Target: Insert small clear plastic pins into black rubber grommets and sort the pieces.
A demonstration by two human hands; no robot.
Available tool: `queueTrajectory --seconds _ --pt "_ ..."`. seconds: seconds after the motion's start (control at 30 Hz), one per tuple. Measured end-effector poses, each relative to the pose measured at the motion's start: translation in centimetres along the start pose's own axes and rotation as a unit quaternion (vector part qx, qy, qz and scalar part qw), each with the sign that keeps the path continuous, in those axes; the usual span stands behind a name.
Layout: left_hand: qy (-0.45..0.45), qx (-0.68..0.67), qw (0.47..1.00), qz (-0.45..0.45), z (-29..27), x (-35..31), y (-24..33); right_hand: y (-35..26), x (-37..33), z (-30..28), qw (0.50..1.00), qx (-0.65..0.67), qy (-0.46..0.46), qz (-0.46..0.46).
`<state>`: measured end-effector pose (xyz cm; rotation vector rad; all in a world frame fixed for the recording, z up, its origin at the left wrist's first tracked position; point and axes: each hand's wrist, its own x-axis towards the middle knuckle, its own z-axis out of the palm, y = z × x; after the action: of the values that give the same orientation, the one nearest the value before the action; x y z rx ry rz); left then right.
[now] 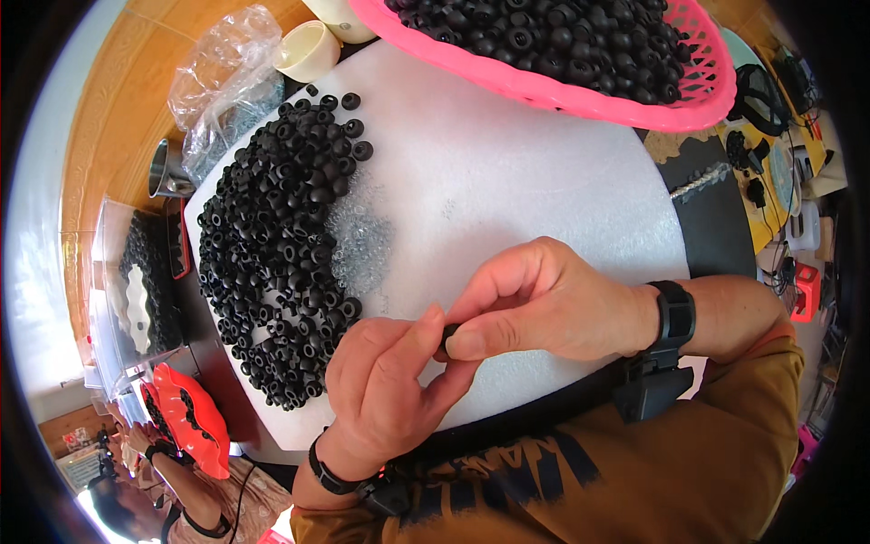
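Both my hands meet over the near edge of a white foam sheet (507, 181). My left hand (385, 385) and my right hand (535, 299) pinch one small black rubber ring (449, 334) between thumbs and fingertips; most of the ring is hidden by the fingers. Left of my hands lies a big heap of the same black rubber rings (281, 236) on the foam. Beside that heap sits a small pile of clear little rings (360, 240). A black strap circles each wrist.
A pink plastic basket (580, 91) full of black rings stands at the far edge. A crumpled clear bag (227, 82) and a cream cup (308, 50) lie far left. Another person at lower left holds a red tray (195, 417). Clutter fills the right side.
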<state>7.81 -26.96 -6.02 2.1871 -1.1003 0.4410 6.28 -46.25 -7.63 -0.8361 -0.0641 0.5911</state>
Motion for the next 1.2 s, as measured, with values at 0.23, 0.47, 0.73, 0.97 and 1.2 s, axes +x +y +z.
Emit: queueTrajectory --seconds 0.23,0.47,0.73,0.97,1.2 --pt "0.002 0.007 1.0 -0.009 -0.1 -0.3 0.0 0.1 0.2 -0.2 1.0 -0.02 -0.019 0.009" --pt "-0.033 -0.025 0.996 -0.074 -0.9 -0.3 0.1 0.0 0.0 0.2 0.995 -0.09 -0.033 0.027" --pt "-0.047 -0.055 0.995 -0.075 -0.5 -0.3 -0.2 0.3 0.1 0.0 0.987 -0.146 -0.063 0.002" --pt "-0.036 -0.015 0.999 -0.023 0.0 -0.8 -0.1 0.7 0.0 0.0 0.988 -0.141 -0.069 -0.003" --pt "-0.022 -0.041 0.998 -0.038 0.0 -0.4 -0.4 0.4 0.0 0.1 0.99 -0.127 -0.066 -0.01"
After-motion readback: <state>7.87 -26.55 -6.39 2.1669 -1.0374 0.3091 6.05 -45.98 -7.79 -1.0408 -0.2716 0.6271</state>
